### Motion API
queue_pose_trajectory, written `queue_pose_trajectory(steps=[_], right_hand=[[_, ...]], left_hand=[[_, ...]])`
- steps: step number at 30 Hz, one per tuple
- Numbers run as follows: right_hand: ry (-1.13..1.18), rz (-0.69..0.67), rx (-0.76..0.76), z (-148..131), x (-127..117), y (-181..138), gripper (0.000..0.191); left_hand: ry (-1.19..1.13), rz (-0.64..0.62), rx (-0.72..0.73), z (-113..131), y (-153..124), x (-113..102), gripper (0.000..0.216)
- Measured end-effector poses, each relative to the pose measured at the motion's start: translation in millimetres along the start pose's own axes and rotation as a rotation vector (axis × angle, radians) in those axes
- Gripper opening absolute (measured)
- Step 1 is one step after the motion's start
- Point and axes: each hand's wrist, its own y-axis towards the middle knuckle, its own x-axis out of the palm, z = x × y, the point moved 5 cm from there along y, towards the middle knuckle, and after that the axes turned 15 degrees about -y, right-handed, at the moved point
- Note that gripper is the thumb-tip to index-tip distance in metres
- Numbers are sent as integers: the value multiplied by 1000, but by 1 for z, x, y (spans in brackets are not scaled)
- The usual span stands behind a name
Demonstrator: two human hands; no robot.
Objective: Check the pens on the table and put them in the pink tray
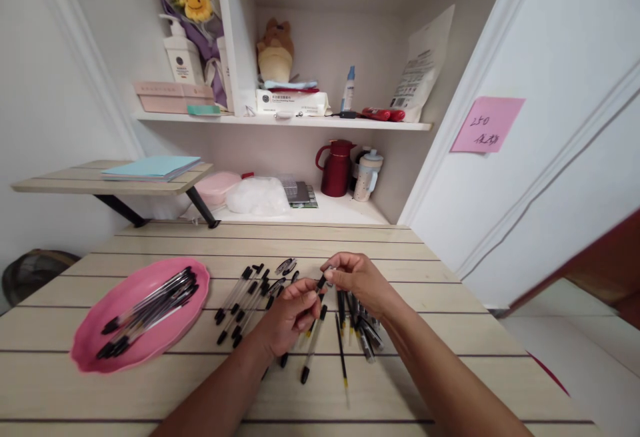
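Over the middle of the table, my left hand [293, 320] is closed on a pen whose black end [321, 283] sticks up between thumb and fingers. My right hand [357, 280] pinches the upper end of that same pen; a small clear or silvery bit shows at its fingertips, too small to name. Left of my hands lie several clear pens [243, 293] with black caps and ends. A black refill [342, 353] with a yellow section lies below my right hand, beside more refills and dark, silvery pen parts [369, 347].
A pink scalloped tray [83, 355] on the left holds a bundle of pens [150, 313]. Behind it, a small raised shelf [65, 180] carries blue-covered papers [155, 166]. At the back stand a red jug [336, 170] and a pale cup [367, 177].
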Motion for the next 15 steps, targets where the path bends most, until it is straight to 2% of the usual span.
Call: queue_pose_trajectory(steps=[6, 10, 15], right_hand=[[52, 27, 14, 6, 1, 3, 29], [30, 112, 28, 10, -4, 4, 27], [107, 9, 37, 6, 0, 3, 28]], left_hand=[[-27, 14, 11, 2, 0, 0, 19], [-24, 26, -2, 1, 0, 0, 20], [-14, 14, -2, 1, 0, 0, 21]])
